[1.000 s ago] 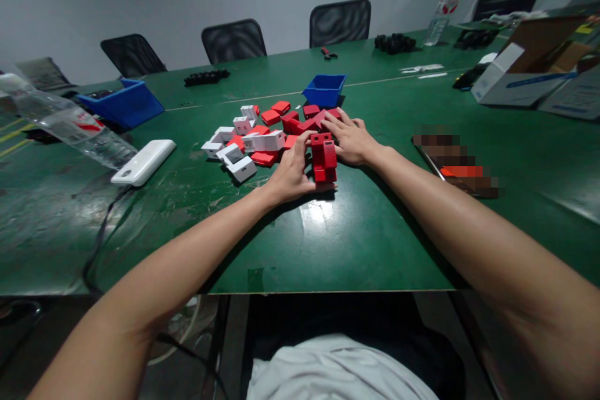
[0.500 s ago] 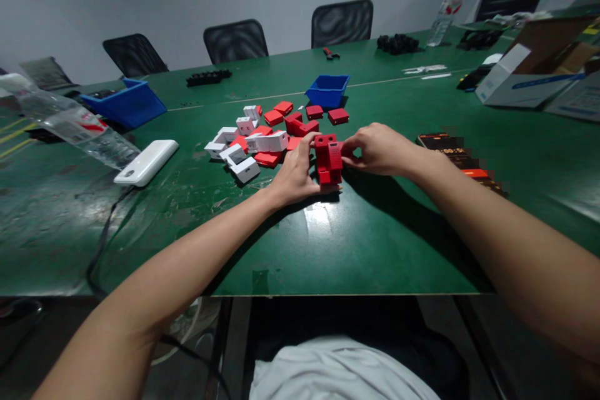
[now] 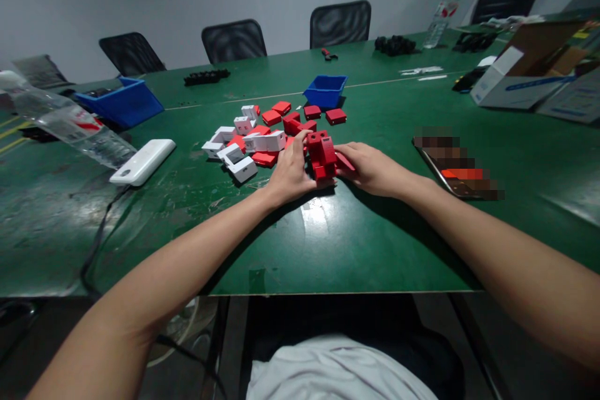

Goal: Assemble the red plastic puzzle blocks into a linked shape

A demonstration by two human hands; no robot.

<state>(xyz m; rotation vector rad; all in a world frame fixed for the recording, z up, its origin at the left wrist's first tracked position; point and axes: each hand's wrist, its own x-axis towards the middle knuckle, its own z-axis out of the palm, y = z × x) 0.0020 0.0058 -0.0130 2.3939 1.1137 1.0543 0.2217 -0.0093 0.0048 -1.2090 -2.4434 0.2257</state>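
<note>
My left hand (image 3: pixel 294 165) is closed round the left side of a red blocky plastic part (image 3: pixel 321 156) with round holes in its top, held upright just above or on the table. On its right side, a thin red plate (image 3: pixel 345 161) sticks out at a slant. The fingers of my right hand (image 3: pixel 368 169) are closed about this plate; whether it is joined to the blocky part I cannot tell. Close by on the left lies a pile of red blocks (image 3: pixel 265 158) and white bracket-shaped pieces (image 3: pixel 242 169).
Behind the pile stands a blue bin (image 3: pixel 325 92); another blue bin (image 3: pixel 122 105) is at the left. A white power bank (image 3: pixel 143 162) with a cable and a water bottle (image 3: pixel 75 125) lie left. A phone (image 3: pixel 457 165) lies right, a cardboard box (image 3: pixel 525 78) beyond.
My right hand has turned and closed in on the part's right side, where the thin red plate now shows. The blocky part is tilted slightly left. The phone's screen has gone darker.
</note>
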